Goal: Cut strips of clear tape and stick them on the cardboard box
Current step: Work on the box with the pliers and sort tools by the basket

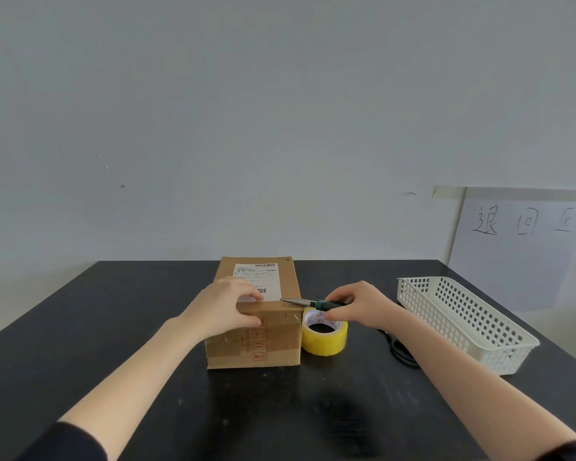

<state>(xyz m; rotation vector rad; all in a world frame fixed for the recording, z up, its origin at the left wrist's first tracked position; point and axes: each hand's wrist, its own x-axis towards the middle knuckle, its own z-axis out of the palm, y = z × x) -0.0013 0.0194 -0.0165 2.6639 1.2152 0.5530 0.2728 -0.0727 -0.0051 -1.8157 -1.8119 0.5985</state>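
A brown cardboard box [280,341] with a white shipping label stands in the middle of the black table. My left hand [225,306] rests on its near top edge, fingers curled over the front face. A roll of tape [325,332] with a yellowish look lies flat right beside the box's right side. My right hand [356,304] hovers just above the roll and grips a green-handled utility knife [308,302]. Its blade points left and touches the box's top right corner.
A white perforated plastic basket [463,319] sits on the right part of the table [113,344]. A dark looped object [401,354], perhaps scissor handles, lies between my right forearm and the basket. A whiteboard [526,247] with handwriting leans against the wall at right.
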